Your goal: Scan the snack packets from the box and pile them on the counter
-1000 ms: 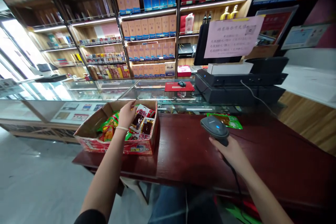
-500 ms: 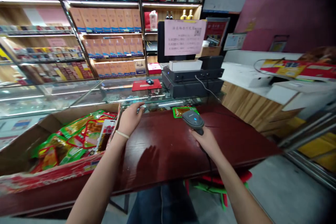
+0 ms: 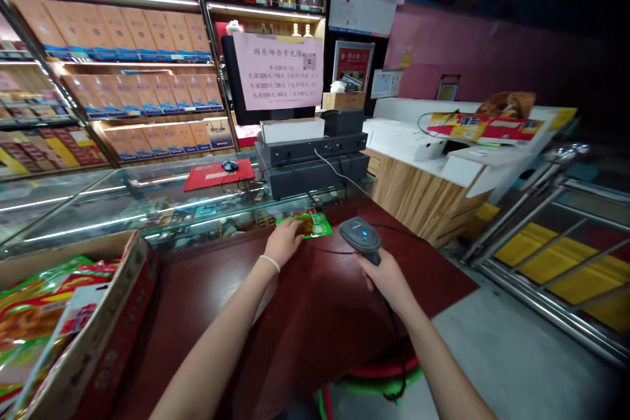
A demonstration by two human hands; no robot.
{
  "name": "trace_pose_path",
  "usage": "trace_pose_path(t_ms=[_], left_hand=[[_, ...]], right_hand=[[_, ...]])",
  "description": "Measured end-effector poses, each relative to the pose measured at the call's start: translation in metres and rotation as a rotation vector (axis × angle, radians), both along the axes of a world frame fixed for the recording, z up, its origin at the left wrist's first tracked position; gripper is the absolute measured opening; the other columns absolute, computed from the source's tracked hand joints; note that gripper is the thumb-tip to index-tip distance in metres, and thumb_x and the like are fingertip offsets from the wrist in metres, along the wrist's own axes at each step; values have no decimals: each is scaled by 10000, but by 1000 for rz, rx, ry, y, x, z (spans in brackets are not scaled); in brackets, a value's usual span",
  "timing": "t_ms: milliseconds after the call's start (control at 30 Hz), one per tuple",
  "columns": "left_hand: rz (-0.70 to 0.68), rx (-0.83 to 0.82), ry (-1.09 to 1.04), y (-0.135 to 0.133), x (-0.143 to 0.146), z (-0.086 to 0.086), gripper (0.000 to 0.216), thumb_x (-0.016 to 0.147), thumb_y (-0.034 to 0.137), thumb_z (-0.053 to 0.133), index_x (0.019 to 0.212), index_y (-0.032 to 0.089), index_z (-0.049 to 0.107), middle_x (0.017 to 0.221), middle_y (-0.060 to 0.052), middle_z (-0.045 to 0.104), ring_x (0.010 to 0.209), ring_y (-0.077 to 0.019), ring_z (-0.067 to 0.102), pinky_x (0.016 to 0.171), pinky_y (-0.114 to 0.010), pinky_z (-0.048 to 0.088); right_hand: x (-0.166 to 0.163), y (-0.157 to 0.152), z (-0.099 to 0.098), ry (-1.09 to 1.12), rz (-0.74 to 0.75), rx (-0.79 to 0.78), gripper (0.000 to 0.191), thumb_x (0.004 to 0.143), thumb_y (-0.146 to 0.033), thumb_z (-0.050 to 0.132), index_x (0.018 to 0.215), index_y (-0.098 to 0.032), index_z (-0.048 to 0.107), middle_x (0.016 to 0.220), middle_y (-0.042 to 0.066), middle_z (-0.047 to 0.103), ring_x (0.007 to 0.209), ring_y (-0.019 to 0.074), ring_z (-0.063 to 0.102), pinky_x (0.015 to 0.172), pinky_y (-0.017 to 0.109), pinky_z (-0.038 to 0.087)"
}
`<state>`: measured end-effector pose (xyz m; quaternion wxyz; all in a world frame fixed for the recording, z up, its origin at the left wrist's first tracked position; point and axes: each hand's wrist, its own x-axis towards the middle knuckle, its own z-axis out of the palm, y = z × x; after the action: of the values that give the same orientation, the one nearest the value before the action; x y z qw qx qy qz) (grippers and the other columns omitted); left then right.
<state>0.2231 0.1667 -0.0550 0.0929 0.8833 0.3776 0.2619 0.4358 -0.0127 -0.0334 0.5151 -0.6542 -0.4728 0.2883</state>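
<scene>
My right hand (image 3: 385,273) is closed around the handle of a dark grey barcode scanner (image 3: 360,236), held above the table with a small blue light lit on its top. My left hand (image 3: 285,241), with a pale band on the wrist, is at the left end of a green snack packet (image 3: 319,225). Its fingers are closed over that end and partly hide it. The packet lies flat near the back edge of the dark red table (image 3: 207,295). The scanner's head is to the right of the packet, apart from it.
A cardboard box (image 3: 128,275) of snack packets stands at the left. Behind the table are a glass counter (image 3: 162,210), a red mat (image 3: 197,177) with a mouse, and a monitor bearing a pink notice (image 3: 278,72). A metal railing (image 3: 531,262) is at the right.
My left hand has moved right from beside the box to the green packet and closed on its end. The scanner stays in my right hand. The view has turned right.
</scene>
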Motion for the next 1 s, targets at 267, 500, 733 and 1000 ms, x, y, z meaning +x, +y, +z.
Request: trace_pose_path(t_ms=[267, 500, 733, 1000], left_hand=[[134, -52, 321, 39, 38, -23, 575, 908, 315, 562, 1439, 132, 436, 1395, -206, 515, 1311, -344, 454, 1104, -495, 325], [248, -184, 267, 32, 17, -11, 429, 801, 378, 679, 1158, 152, 601, 1192, -174, 624, 1132, -321, 573, 949, -395, 445], [326, -623, -624, 6, -62, -28, 265, 822, 275, 609, 1062, 166, 576, 993, -90, 690, 959, -244, 649, 875, -370, 485], [204, -850, -1390, -43, -158, -26, 441, 685, 272, 800, 1060, 170, 590, 1081, -76, 692, 976, -217, 659, 898, -390, 519]], right_hand=[[7, 18, 6, 129, 37, -45, 288, 759, -451, 658, 845, -197, 554, 458, -96, 476, 311, 98, 432, 344, 208, 315], [-10, 59, 13, 249, 151, 12, 315, 749, -462, 688, 837, -197, 542, 441, -100, 482, 288, 86, 409, 316, 194, 309], [-66, 83, 23, 321, 332, 68, 312, 783, -465, 687, 856, -185, 571, 486, -87, 507, 316, 74, 442, 332, 175, 320], [-145, 86, 23, 505, 529, -32, 324, 779, -456, 706, 917, -205, 554, 514, -101, 505, 322, 71, 433, 336, 180, 347]])
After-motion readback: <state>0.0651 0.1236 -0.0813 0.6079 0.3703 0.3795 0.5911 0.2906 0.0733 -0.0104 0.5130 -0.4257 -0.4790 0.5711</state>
